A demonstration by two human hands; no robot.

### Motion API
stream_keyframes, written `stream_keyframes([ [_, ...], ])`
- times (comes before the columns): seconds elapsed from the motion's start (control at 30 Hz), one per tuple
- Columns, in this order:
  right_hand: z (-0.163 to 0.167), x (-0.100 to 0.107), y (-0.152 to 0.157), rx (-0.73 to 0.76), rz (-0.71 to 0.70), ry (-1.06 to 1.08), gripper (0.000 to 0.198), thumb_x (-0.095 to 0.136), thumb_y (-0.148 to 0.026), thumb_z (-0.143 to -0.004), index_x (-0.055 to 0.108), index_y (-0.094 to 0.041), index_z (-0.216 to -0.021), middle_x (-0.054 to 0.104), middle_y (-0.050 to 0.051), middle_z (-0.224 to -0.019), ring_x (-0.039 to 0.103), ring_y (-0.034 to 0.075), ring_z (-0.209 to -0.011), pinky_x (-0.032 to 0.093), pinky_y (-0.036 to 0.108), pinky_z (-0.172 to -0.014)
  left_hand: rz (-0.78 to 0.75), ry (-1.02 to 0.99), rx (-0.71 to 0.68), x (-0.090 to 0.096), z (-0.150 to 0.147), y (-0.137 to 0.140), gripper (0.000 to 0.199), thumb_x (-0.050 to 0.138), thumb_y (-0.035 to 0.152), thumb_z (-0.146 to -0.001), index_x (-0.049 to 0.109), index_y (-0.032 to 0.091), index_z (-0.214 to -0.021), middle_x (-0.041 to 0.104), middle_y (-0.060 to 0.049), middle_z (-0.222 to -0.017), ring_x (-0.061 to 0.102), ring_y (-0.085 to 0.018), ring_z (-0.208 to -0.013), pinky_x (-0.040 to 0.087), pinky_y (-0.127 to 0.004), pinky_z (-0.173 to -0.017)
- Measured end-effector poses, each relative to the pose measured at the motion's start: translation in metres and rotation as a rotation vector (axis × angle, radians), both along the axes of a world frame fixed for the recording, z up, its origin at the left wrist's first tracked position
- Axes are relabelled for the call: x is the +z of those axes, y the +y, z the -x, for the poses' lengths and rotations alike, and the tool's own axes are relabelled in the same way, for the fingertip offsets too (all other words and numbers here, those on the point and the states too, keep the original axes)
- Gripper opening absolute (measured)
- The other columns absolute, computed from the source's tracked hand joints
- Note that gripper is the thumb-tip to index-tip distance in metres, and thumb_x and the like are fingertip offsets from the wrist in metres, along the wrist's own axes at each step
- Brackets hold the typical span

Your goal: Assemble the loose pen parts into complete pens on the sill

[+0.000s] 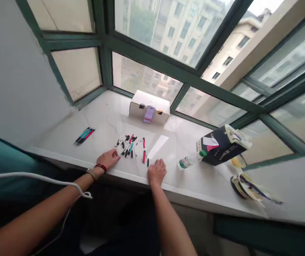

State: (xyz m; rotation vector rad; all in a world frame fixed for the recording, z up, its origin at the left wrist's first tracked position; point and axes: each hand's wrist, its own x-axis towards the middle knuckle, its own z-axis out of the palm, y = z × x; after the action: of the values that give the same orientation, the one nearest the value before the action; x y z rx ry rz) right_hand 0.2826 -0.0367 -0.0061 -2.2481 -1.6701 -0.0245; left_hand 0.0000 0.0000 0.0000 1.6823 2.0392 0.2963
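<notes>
My left hand rests at the front of the white sill, thumb and forefinger slightly apart, holding nothing that I can see. Just beyond its fingertips lies a loose group of pen parts: black pieces, thin refills and a teal barrel. My right hand lies on the sill with its fingers curled in, and nothing shows in it. Close to it are a small black piece and a red barrel; another red barrel is farther back. Several whole-looking pens lie side by side at the left.
A white box with a blurred purple item at its front stands by the window. Rightward are a tilted clear bottle, a dark carton and a roll of tape. A white cable crosses above my left forearm.
</notes>
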Motion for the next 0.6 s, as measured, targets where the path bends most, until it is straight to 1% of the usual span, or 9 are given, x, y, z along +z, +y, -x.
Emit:
stream_keyframes([
  [0.1,0.0,0.001,-0.001,0.005,-0.005,-0.021,0.038,0.044,-0.019,-0.087,0.059,-0.015,-0.121,0.051,0.018,-0.141,0.045,0.032,-0.127,0.036,0.045,-0.099,-0.028,-0.07,-0.017,-0.004,0.002,0.0,0.027,0.057,0.052,-0.081,0.063,0.026,-0.089,0.069,0.0,-0.081,0.065,-0.018,-0.077,0.042,-0.026,-0.063],
  [0.17,0.0,0.001,-0.001,0.006,-0.005,-0.029,0.037,0.043,-0.019,-0.088,0.06,-0.016,-0.12,0.051,0.019,-0.142,0.045,0.032,-0.128,0.036,0.045,-0.098,-0.06,-0.112,-0.042,-0.003,0.001,0.002,0.027,0.057,0.05,-0.081,0.063,0.026,-0.089,0.069,0.0,-0.079,0.065,-0.017,-0.076,0.043,-0.025,-0.065],
  [0.3,0.001,0.002,-0.001,0.01,-0.005,-0.027,0.035,0.042,-0.019,-0.088,0.06,-0.016,-0.118,0.051,0.018,-0.142,0.044,0.032,-0.129,0.036,0.046,-0.098,-0.102,-0.124,-0.099,0.012,-0.01,0.013,0.029,0.057,0.051,-0.082,0.066,0.026,-0.093,0.07,0.0,-0.08,0.065,-0.018,-0.078,0.046,-0.026,-0.07],
  [0.37,0.002,0.004,-0.001,0.008,-0.007,-0.023,0.034,0.042,-0.019,-0.088,0.059,-0.017,-0.117,0.051,0.018,-0.142,0.044,0.032,-0.13,0.036,0.046,-0.098,-0.05,-0.088,-0.108,0.022,-0.018,0.024,0.029,0.057,0.05,-0.081,0.068,0.026,-0.093,0.071,-0.002,-0.085,0.066,-0.02,-0.082,0.047,-0.027,-0.071],
  [0.47,0.002,0.005,-0.001,0.004,-0.006,-0.014,0.034,0.042,-0.019,-0.088,0.06,-0.017,-0.117,0.05,0.018,-0.142,0.044,0.032,-0.13,0.035,0.046,-0.098,0.075,-0.006,-0.135,0.032,-0.031,0.041,0.026,0.059,0.044,-0.078,0.069,0.025,-0.093,0.073,-0.005,-0.097,0.068,-0.023,-0.091,0.049,-0.029,-0.075],
  [0.6,0.003,0.007,-0.001,0.004,0.004,-0.001,0.034,0.042,-0.018,-0.088,0.06,-0.016,-0.117,0.049,0.02,-0.143,0.043,0.032,-0.131,0.035,0.046,-0.099,0.175,0.112,-0.167,0.037,-0.046,0.056,0.028,0.063,0.041,-0.075,0.071,0.02,-0.092,0.073,-0.013,-0.103,0.068,-0.028,-0.095,0.052,-0.033,-0.078],
])
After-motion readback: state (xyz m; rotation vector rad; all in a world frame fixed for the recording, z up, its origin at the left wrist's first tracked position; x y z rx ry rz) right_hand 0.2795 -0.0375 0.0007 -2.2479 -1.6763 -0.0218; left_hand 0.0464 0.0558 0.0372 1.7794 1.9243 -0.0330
